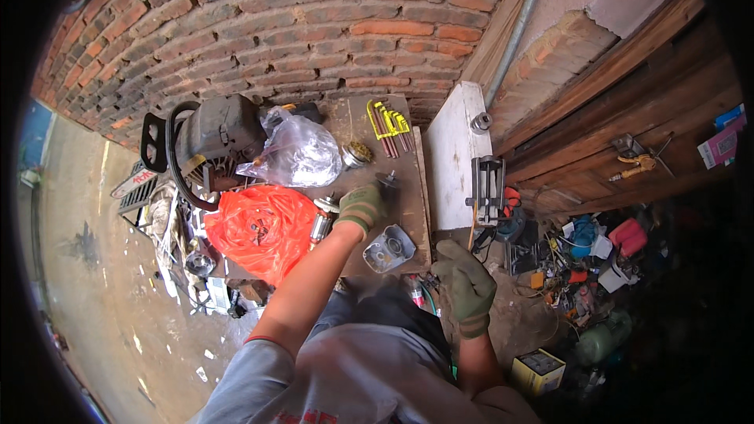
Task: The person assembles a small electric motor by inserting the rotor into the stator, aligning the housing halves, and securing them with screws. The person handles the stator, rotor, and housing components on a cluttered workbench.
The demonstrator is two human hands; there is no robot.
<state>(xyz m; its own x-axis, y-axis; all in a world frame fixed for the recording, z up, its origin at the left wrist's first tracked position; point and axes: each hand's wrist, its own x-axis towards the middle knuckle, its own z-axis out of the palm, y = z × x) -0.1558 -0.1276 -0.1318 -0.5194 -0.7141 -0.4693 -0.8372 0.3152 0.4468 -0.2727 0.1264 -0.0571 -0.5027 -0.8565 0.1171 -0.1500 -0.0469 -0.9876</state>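
Note:
My left hand (363,207), in a green work glove with a tan band, reaches over the workbench. Its fingers close at a small dark metal disc with a thin shaft (386,179). Just left of that glove lies a motor armature (322,220) with a silver core. A grey metal housing (389,249), round bore facing up, rests by the bench's near edge. Right of the bench, off its edge, my gloved right hand (465,283) is raised with curled fingers; whatever may be inside them is hidden.
A yellow-held hex key set (387,127) and a brassy wire cup brush (356,154) lie farther back. Clear plastic (302,151), a chainsaw (220,132) and a red plastic bag (259,232) crowd the left. A white board (458,157) with a vise-like clamp (488,188) borders the right.

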